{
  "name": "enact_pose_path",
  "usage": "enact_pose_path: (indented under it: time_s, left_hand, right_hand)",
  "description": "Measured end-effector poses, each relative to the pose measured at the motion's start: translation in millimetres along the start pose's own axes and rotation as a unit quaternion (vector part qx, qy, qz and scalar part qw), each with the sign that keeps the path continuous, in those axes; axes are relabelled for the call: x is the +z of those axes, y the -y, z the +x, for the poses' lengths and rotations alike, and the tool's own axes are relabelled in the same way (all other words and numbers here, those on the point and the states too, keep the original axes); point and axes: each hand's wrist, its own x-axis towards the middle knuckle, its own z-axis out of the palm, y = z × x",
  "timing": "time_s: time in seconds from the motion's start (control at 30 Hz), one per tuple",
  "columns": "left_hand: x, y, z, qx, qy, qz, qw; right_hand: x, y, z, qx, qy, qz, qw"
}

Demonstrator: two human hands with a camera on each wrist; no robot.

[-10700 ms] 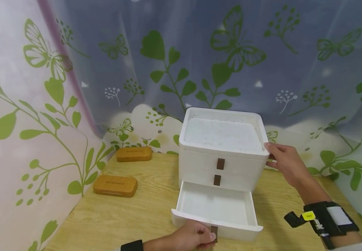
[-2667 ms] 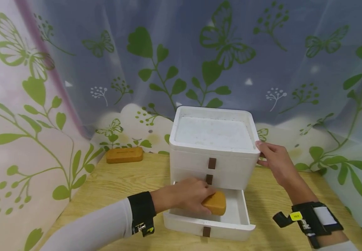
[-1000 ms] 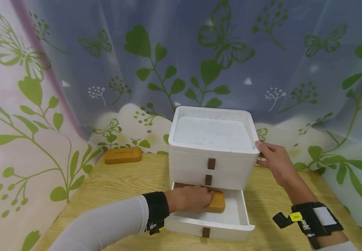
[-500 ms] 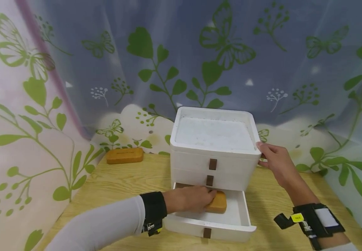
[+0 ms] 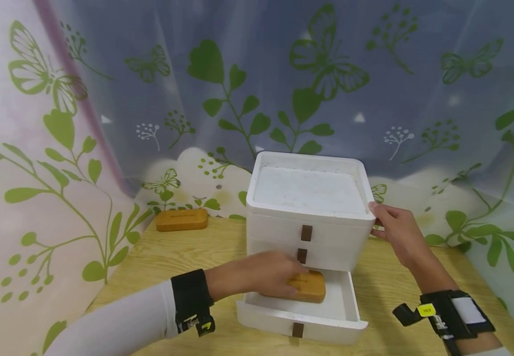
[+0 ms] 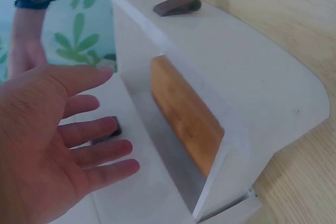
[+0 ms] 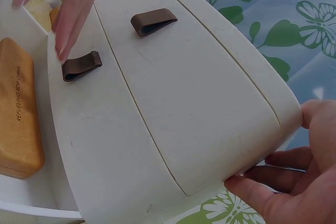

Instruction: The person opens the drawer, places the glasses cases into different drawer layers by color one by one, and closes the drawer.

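A white drawer unit [image 5: 274, 230] with brown pull tabs stands on the table, its bottom drawer [image 5: 332, 331] pulled out. Inside that drawer lies an orange-brown glasses case [image 5: 313, 288], flat, with small lettering on its lid [image 7: 18, 93]. My left hand [image 5: 270, 273] hovers over the case and hides its left part in the head view; in the left wrist view the fingers [image 6: 100, 156] are spread and hold nothing. At the unit's top right corner, my right hand [image 5: 400, 232] grips the rim with thumb and fingers, also visible in the right wrist view.
A second orange-brown glasses case [image 5: 182, 219] sits at the back left of the wooden table [image 5: 185, 257]. A curtain [image 5: 239, 99] printed with leaves and butterflies hangs close behind the unit and along both sides.
The nearer case went from the table into the drawer in my left hand. That hand has since let go and lifted off it. My right hand keeps its grip on the unit.
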Motion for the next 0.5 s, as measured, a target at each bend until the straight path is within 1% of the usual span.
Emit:
enact_pose_path:
  time_s: [0.1, 0.27, 0.4, 0.5]
  left_hand:
    - [-5.6, 1.8, -10.2, -0.015, -0.023, -0.006, 0.9996]
    - [-12.7, 9.1, -27.5, -0.03, -0.063, -0.016, 0.9974]
    - [-19.1, 14.8, -42.5, -0.044, -0.089, -0.003, 0.9951]
    - [-23.1, 19.5, -53.9, -0.042, -0.115, 0.014, 0.9924]
  right_hand:
    - [0, 0, 0.5, -0.001, 0.001, 0.0, 1.0]
    - [-2, 0, 0.8, -0.006, 0.002, -0.007, 1.0]
    - [-2, 0, 1.0, -0.004, 0.005, -0.006, 1.0]
    - [-2, -1, 1.6, 0.0, 0.006, -0.003, 1.0]
